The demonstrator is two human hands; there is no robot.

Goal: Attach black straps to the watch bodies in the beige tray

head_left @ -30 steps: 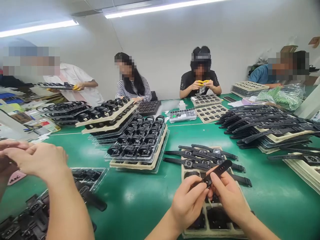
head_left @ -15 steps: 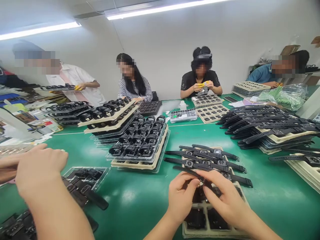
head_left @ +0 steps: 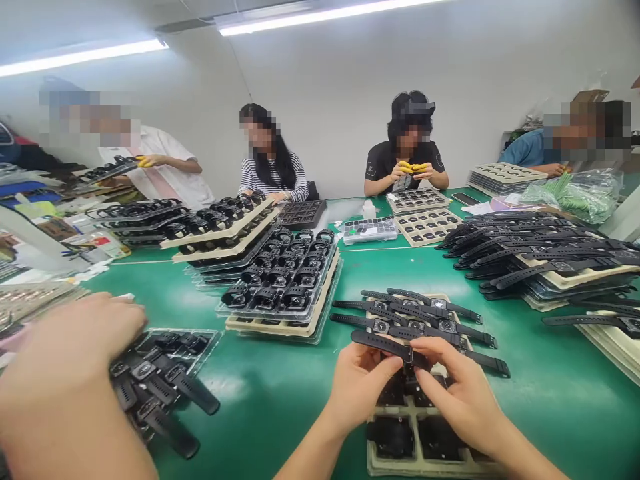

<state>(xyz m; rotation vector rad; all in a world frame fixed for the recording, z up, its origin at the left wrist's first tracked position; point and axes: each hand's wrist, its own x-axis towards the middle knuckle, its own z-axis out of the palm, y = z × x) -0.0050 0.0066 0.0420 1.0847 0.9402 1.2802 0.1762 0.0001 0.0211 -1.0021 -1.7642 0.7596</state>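
Both hands grip one black smartwatch strap above a beige tray. My left hand pinches the strap with thumb and fingers, its long perforated end reaching out to the left. Close beside it, my right hand closes on the strap near a small metal buckle. The watch body, if attached, is hidden by the fingers. Black smartwatches with open straps lie face down across the far part of the tray. In its near compartments sit dark pieces.
At left, a neighbour's arm reaches over loose watches. Stacked trays of looped watches stand left of centre. More watch-laden trays rise at right. Across the green table, several people work, one wearing yellow finger covers.
The strap in my hands has turned so its broad side and buckle show more. My fingers have shifted slightly along it. The neighbour's arm at left has moved lower.
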